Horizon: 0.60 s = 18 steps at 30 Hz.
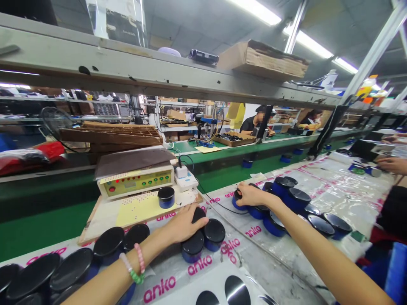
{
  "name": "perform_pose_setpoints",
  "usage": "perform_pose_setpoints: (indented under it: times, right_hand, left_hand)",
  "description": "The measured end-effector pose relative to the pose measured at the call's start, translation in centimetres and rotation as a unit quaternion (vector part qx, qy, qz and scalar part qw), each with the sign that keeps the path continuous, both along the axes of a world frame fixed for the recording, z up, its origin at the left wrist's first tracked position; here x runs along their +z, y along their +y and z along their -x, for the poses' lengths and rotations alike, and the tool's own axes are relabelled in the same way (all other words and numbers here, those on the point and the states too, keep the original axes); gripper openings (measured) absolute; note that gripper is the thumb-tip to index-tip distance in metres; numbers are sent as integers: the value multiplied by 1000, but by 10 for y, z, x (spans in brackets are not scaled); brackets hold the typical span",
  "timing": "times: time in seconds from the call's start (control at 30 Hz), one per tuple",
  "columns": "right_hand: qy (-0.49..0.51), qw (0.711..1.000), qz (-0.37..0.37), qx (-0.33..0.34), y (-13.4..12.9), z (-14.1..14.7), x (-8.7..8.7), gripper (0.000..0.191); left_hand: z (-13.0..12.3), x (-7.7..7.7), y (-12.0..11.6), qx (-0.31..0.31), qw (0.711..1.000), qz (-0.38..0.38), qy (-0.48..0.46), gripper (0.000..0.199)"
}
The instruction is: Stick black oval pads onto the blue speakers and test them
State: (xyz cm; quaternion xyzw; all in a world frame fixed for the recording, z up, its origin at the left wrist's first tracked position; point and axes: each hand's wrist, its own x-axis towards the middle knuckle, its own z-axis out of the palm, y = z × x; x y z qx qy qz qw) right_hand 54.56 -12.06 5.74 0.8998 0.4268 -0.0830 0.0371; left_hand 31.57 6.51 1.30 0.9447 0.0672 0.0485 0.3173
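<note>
My left hand (182,223) curls its fingers around a short blue cylinder with a black top (199,214), partly hidden by the hand. Two more such cylinders touch or nearly touch it, one in front (193,245) and one to its right (214,234). Farther right, my right hand (252,195) grips the blue cylinder (238,200) at the left end of a cluster of black-topped cylinders (297,198). In front of me lies a white sheet with black round discs (238,290). A lone cylinder (166,197) stands on the wooden board beside the control box.
Several black-topped cylinders (71,269) line the lower left. A control box (136,180) with lit lamps sits on a board, a white power adapter (186,178) beside it. A cable (219,206) crosses the printed plastic sheet. Behind runs a green conveyor (216,174); co-workers sit beyond and at right.
</note>
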Motion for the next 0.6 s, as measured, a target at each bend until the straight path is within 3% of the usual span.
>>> perform_pose_setpoints:
  times: [0.4, 0.6]
  right_hand:
    - [-123, 990, 51, -50, 21, 2, -9, 32]
    - [-168, 984, 53, -28, 16, 12, -9, 28]
  left_hand:
    - [3, 6, -6, -5, 1000, -29, 5, 58]
    - [21, 18, -17, 28, 996, -85, -8, 54]
